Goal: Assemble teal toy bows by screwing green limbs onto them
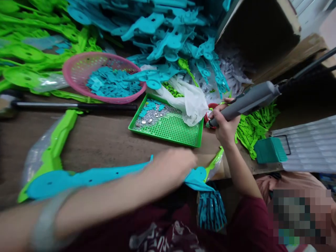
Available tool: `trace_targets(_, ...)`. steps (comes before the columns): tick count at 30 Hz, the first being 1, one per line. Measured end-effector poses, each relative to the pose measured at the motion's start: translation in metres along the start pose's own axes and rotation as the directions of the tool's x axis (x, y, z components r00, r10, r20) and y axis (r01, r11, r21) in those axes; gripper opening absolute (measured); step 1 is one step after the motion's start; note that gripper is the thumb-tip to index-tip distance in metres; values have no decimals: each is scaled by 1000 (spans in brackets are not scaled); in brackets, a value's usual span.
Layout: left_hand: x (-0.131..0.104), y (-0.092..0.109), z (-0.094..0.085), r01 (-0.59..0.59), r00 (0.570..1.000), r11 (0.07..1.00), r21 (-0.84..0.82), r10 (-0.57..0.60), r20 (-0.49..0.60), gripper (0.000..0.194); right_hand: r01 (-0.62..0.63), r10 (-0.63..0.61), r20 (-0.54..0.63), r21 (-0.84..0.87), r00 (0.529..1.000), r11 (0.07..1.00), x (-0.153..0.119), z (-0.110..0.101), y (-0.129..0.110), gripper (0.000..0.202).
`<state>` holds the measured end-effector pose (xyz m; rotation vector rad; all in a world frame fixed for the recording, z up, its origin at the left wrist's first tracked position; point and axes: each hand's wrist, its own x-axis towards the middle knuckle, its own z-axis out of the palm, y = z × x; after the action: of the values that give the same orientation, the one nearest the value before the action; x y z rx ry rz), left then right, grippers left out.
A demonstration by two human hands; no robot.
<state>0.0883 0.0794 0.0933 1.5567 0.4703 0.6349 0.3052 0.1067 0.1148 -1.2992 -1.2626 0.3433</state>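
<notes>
My right hand [227, 124] is wrapped round a grey electric screwdriver [246, 101]. Its front end points down and left beside a small red bowl [210, 113], and a cord leads off to the upper right. My left hand [175, 162], smeared by motion, is over a long blue plastic part [97, 176]; its fingers do not show clearly. At both ends the blue part meets lime-green pieces, one at the left [56, 143] and one at the right [215, 162], each with clear plastic. A green perforated tray [170, 129] holding small metal screws and blue bits lies beyond my left hand.
Behind the tray stands a pink basket [76, 85] of small blue pieces. Blue parts [170, 38] and lime-green parts [26, 52] are heaped at the back. A hammer [99, 106] lies left. Right are a teal box [271, 150] and a person in pink clothing [296, 180].
</notes>
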Motion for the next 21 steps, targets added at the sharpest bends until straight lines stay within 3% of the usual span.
trace_targets(1,25,-8,-18,-152,987,984,96,156,-35,6,9,-9,-1,3,1000,1000,-3,-2,0,46)
trace_targets(2,50,-17,-32,-254,967,953,168,254,24,5,9,-9,6,15,1000,1000,-6,-4,-1,44)
trace_targets(3,75,-25,-44,-317,945,921,225,287,156,3,2,-2,17,33,1000,999,-9,-5,-2,42)
trace_targets(4,97,-33,-53,-353,915,893,278,267,302,2,-11,9,27,49,1000,999,-13,-7,-5,41)
trace_targets(6,131,-41,-68,-390,858,849,357,194,476,7,-40,39,25,51,999,998,-21,-11,-11,40)
trace_targets(8,154,-40,-83,-411,848,813,413,174,501,10,-71,71,5,32,997,997,-28,-18,-17,41)
trace_targets(11,177,-29,-113,-412,886,773,482,218,409,24,-99,101,-40,36,994,994,-33,-23,-20,41)
trace_targets(14,191,-20,-135,-367,926,744,559,235,295,32,-103,108,-99,52,989,993,-26,-16,-10,37)
trace_targets(16,187,-15,-135,-344,939,714,610,261,223,41,-99,102,-125,35,987,995,-17,-8,0,32)
trace_targets(19,162,-13,-111,-332,943,759,560,277,183,56,-68,68,-143,7,987,998,-4,5,11,32)
trace_targets(21,143,-18,-89,-274,961,888,369,244,128,37,-40,41,-155,9,987,999,1,10,14,37)
